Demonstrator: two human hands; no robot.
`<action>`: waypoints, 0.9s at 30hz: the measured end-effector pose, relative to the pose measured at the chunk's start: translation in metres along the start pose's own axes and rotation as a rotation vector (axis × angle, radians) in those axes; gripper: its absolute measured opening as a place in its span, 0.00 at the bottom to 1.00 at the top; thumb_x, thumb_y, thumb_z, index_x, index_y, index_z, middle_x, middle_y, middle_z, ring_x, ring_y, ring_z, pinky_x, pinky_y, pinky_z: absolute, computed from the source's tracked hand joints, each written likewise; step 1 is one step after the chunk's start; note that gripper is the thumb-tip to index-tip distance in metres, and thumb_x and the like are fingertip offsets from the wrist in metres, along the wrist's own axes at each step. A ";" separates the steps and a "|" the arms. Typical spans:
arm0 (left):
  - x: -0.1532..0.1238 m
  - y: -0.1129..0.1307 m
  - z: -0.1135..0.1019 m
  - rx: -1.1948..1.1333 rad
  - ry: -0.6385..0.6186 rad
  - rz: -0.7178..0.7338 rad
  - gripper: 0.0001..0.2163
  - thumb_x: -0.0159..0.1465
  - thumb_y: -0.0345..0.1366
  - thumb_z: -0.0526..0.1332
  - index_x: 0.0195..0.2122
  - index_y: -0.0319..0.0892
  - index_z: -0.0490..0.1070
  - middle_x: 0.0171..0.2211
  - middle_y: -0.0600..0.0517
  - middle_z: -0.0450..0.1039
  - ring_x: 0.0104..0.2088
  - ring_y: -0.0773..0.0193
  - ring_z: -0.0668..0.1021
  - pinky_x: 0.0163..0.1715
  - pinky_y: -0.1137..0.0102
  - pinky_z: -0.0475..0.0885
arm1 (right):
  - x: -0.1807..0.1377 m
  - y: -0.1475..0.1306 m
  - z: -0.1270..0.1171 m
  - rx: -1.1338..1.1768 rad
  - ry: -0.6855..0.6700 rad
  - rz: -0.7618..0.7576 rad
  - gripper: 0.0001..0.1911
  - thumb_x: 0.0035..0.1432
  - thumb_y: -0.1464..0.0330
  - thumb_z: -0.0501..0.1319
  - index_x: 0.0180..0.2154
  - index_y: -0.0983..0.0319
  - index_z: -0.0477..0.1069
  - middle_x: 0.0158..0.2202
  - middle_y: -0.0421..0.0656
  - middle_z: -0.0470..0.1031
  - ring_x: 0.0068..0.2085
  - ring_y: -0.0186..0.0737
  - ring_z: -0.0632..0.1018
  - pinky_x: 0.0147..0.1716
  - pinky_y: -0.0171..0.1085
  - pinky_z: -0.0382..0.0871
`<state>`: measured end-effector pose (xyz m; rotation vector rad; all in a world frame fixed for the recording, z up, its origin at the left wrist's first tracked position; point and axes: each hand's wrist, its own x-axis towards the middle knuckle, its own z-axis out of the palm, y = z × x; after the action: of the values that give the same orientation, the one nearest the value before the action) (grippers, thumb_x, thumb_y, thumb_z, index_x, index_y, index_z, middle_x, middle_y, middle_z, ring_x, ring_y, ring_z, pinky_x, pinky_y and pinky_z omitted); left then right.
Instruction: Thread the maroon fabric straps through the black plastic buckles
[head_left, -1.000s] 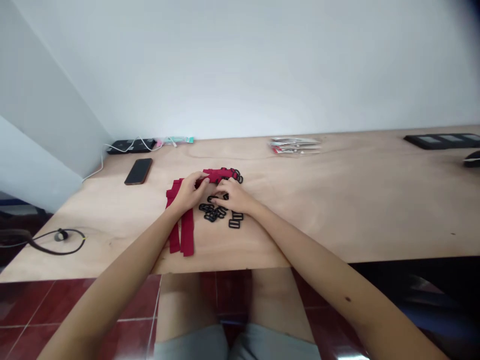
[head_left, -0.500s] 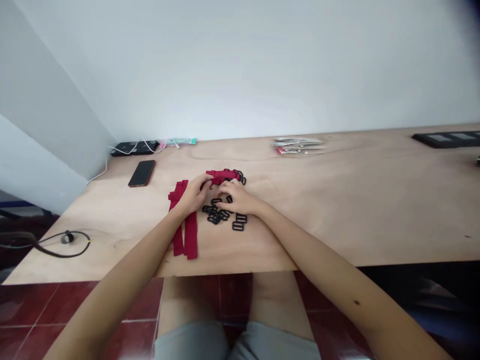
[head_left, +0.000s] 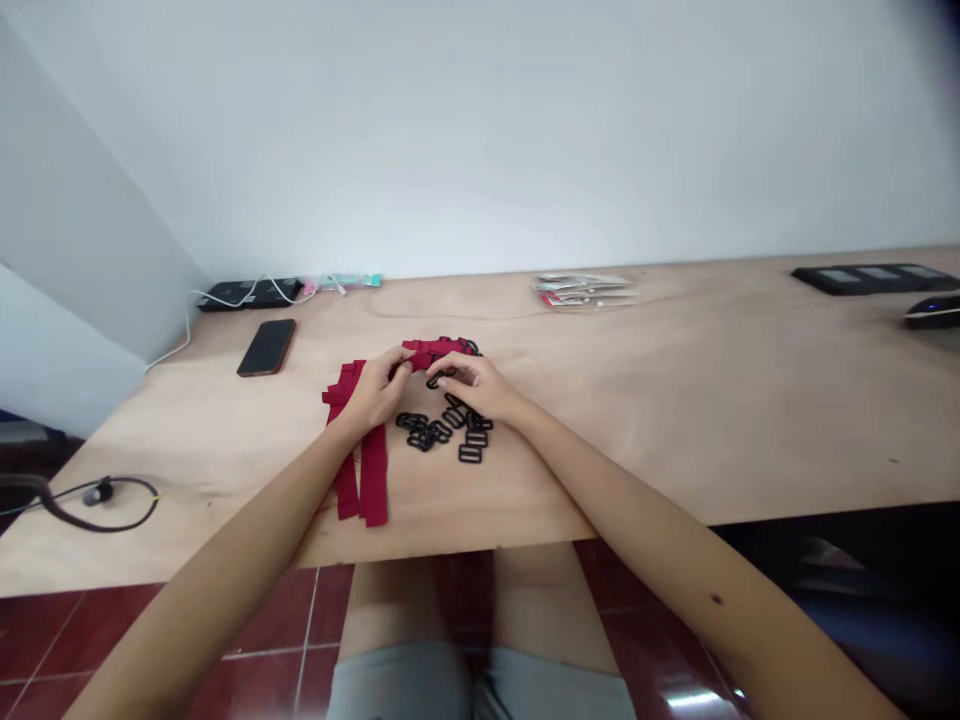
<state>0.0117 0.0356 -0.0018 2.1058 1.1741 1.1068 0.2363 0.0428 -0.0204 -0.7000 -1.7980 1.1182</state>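
Observation:
My left hand [head_left: 381, 388] is closed on the end of a red strap [head_left: 397, 371], thumb and fingers pinched together. Close by on its right, my right hand [head_left: 476, 382] pinches a black slider buckle [head_left: 435, 381] between thumb and fingers. Below the hands lies a loose pile of black slider buckles [head_left: 426, 432], with several more [head_left: 472, 440] beside it under my right wrist. Red straps [head_left: 373, 485] lie flat beneath my left wrist. Behind both hands sits a bunch of red straps with black buckles [head_left: 442, 347], partly hidden by my fingers.
A phone [head_left: 267, 347] lies at the left of the wooden table [head_left: 675, 400]. Behind it are black boxes [head_left: 251, 293] with a white cable. Flat packets [head_left: 585, 290] rest near the wall, a black tray-like object [head_left: 874, 278] at far right. A dark cable [head_left: 135, 525] loops at the left edge.
My right hand has drawn a black buckle up from the pile to near my left fingertips. My left hand stays at the red strap. The camera view has shifted slightly.

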 end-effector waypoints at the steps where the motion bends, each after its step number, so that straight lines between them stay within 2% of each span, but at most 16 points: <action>1: 0.000 0.001 0.001 -0.011 -0.006 -0.004 0.11 0.74 0.38 0.54 0.43 0.42 0.75 0.38 0.50 0.78 0.40 0.59 0.77 0.44 0.66 0.71 | 0.000 0.001 0.000 0.089 0.033 0.015 0.10 0.62 0.64 0.69 0.46 0.58 0.80 0.47 0.45 0.82 0.48 0.45 0.81 0.52 0.45 0.74; 4: -0.002 0.004 0.001 -0.032 0.003 -0.007 0.12 0.75 0.42 0.55 0.43 0.42 0.75 0.38 0.50 0.77 0.40 0.58 0.77 0.43 0.66 0.71 | 0.000 0.001 -0.001 0.242 0.099 0.069 0.15 0.57 0.62 0.75 0.45 0.58 0.80 0.46 0.44 0.82 0.46 0.43 0.82 0.50 0.43 0.75; 8: -0.003 0.002 -0.001 -0.058 -0.018 0.015 0.12 0.75 0.41 0.55 0.41 0.42 0.74 0.35 0.52 0.75 0.37 0.60 0.75 0.42 0.66 0.69 | -0.003 -0.004 -0.003 0.275 0.098 0.140 0.14 0.59 0.60 0.74 0.45 0.58 0.83 0.40 0.42 0.83 0.39 0.40 0.80 0.43 0.39 0.74; 10: -0.004 0.002 -0.002 -0.073 -0.066 0.029 0.12 0.74 0.40 0.55 0.40 0.41 0.74 0.36 0.51 0.75 0.37 0.60 0.75 0.42 0.66 0.69 | -0.003 -0.006 -0.003 0.301 0.111 0.147 0.14 0.59 0.60 0.74 0.46 0.57 0.83 0.41 0.42 0.83 0.39 0.39 0.79 0.41 0.38 0.73; 15: -0.005 0.005 -0.001 -0.059 -0.154 0.052 0.11 0.74 0.38 0.54 0.40 0.42 0.74 0.35 0.52 0.75 0.37 0.59 0.76 0.42 0.66 0.69 | -0.002 -0.007 -0.002 0.398 0.116 0.145 0.15 0.57 0.63 0.76 0.46 0.56 0.84 0.46 0.42 0.83 0.44 0.39 0.79 0.44 0.36 0.73; 20: -0.005 0.010 0.000 -0.064 -0.139 0.053 0.10 0.74 0.38 0.54 0.39 0.42 0.73 0.34 0.52 0.75 0.36 0.60 0.75 0.41 0.66 0.69 | -0.002 -0.011 0.000 0.471 0.128 0.166 0.15 0.54 0.63 0.77 0.44 0.57 0.84 0.45 0.42 0.83 0.43 0.39 0.80 0.44 0.37 0.74; 27: -0.008 0.009 0.001 -0.086 -0.180 0.050 0.11 0.73 0.38 0.54 0.39 0.42 0.74 0.33 0.52 0.74 0.36 0.60 0.75 0.41 0.66 0.69 | -0.002 -0.015 0.001 0.482 0.089 0.174 0.18 0.52 0.64 0.79 0.45 0.57 0.84 0.45 0.43 0.83 0.46 0.41 0.80 0.51 0.39 0.74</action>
<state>0.0137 0.0246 0.0008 2.1293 0.9778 0.9486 0.2367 0.0342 -0.0077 -0.6075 -1.3356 1.5406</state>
